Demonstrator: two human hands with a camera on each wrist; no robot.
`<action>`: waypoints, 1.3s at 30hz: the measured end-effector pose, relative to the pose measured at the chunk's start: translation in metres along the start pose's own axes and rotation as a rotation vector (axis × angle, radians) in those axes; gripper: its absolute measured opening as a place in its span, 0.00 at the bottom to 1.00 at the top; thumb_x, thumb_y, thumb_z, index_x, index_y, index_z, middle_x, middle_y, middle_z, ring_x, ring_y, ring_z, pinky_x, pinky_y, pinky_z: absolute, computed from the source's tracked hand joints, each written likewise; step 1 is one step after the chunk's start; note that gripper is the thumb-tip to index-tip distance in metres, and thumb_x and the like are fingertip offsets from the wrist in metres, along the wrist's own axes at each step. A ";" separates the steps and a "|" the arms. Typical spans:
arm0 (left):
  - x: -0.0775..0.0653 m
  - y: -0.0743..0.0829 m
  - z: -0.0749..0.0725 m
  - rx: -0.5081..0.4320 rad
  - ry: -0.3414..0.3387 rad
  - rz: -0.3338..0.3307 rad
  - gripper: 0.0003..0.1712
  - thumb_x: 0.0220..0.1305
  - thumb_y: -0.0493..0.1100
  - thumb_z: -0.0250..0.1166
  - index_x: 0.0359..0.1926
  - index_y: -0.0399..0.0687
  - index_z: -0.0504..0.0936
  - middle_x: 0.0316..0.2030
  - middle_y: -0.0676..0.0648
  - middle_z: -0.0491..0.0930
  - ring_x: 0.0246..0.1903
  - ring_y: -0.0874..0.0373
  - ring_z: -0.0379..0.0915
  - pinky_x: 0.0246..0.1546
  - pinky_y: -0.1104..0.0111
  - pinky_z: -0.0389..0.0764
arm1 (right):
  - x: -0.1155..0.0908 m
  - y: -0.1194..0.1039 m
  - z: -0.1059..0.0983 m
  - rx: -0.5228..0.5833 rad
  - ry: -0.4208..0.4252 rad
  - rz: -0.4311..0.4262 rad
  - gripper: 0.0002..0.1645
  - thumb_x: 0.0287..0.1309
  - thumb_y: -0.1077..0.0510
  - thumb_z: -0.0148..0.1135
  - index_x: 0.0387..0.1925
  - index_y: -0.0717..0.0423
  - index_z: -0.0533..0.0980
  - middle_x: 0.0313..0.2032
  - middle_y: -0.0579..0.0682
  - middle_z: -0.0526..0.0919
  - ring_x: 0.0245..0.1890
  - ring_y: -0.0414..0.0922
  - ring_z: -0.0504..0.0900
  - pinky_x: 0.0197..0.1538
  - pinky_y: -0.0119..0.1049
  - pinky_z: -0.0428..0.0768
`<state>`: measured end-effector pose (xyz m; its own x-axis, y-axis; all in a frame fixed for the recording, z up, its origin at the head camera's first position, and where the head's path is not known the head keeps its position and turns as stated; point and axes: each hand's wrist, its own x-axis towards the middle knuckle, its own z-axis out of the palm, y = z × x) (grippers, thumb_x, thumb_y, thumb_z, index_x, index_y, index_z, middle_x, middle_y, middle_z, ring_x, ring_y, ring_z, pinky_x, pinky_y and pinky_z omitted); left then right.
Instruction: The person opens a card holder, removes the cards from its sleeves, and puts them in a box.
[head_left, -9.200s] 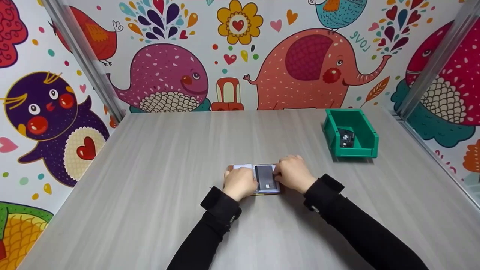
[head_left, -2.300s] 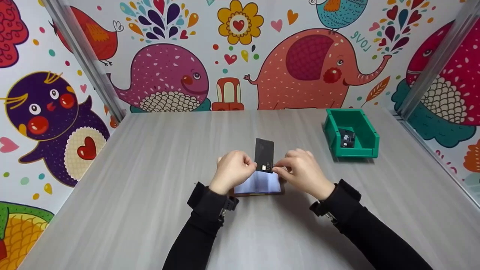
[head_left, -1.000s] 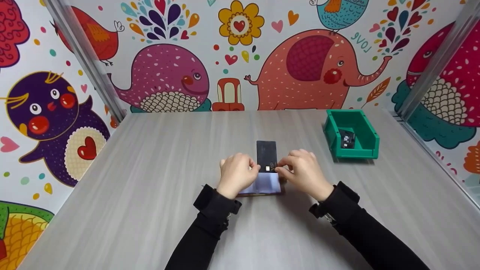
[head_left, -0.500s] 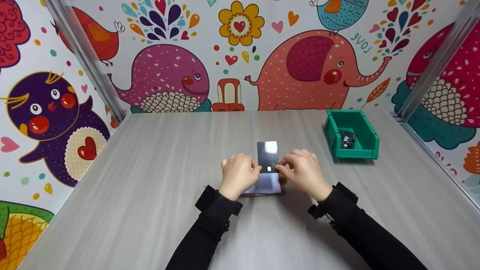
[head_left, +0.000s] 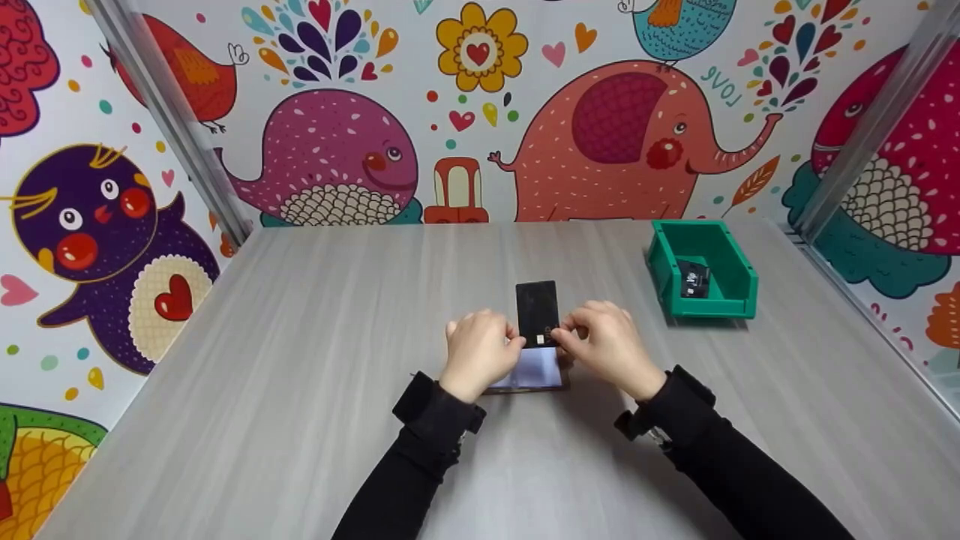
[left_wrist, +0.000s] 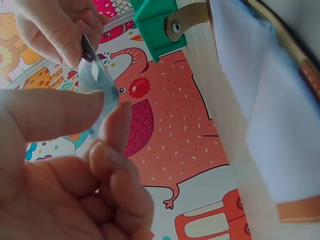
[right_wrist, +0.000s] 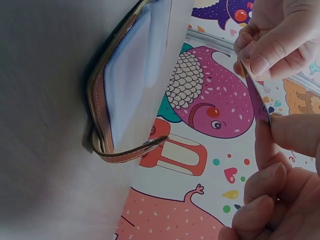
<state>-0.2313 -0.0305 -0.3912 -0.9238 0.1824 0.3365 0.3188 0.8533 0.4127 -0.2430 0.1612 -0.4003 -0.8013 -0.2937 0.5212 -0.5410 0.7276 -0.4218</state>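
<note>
A black bank card [head_left: 537, 306] with a small gold chip is held up over an open card holder [head_left: 537, 369]. My left hand [head_left: 480, 352] pinches the card's lower left edge between thumb and forefinger, and my right hand [head_left: 607, 346] pinches its lower right edge. Both wrist views show the card nearly edge-on, apart from the holder. Clear plastic sleeves [left_wrist: 285, 115] lie spread inside the holder, which has a brown stitched cover. A brown strap [right_wrist: 132, 156] sticks out from its side, with a metal snap [left_wrist: 176, 27] near the end.
At the right rear of the grey wood-grain table [head_left: 337, 322] stands a green open-front bin [head_left: 709, 307]. Several black cards [head_left: 694, 280] appear to lie inside it, overlapping. Cartoon-printed panels [head_left: 465, 112] enclose the back and both sides.
At first the card lay in the right-hand sleeve of the holder. It is now out and held by both hands. Over the last second it has only tilted slightly, and its glare has gone.
</note>
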 end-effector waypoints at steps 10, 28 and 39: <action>0.002 -0.005 0.000 -0.013 0.005 -0.030 0.05 0.53 0.48 0.65 0.25 0.54 0.83 0.28 0.54 0.78 0.29 0.56 0.71 0.35 0.59 0.61 | 0.001 0.010 -0.008 0.062 0.036 -0.032 0.09 0.48 0.61 0.68 0.20 0.57 0.75 0.19 0.53 0.71 0.24 0.46 0.66 0.33 0.41 0.61; 0.008 -0.037 0.008 0.152 0.111 -0.165 0.12 0.47 0.43 0.66 0.12 0.52 0.77 0.21 0.51 0.73 0.24 0.52 0.68 0.32 0.57 0.58 | -0.005 0.046 -0.053 -0.017 0.067 0.061 0.11 0.54 0.59 0.64 0.20 0.58 0.75 0.20 0.53 0.69 0.25 0.46 0.63 0.33 0.40 0.58; 0.011 -0.049 0.011 0.197 -0.048 -0.289 0.14 0.48 0.48 0.66 0.16 0.49 0.71 0.23 0.49 0.71 0.29 0.50 0.68 0.35 0.57 0.59 | -0.008 0.071 -0.076 -0.026 0.084 0.118 0.11 0.57 0.54 0.62 0.25 0.58 0.77 0.24 0.52 0.73 0.29 0.49 0.67 0.36 0.44 0.62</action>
<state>-0.2598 -0.0654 -0.4170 -0.9803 -0.0620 0.1874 -0.0003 0.9499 0.3127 -0.2549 0.2625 -0.3779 -0.8345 -0.1529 0.5294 -0.4364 0.7700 -0.4654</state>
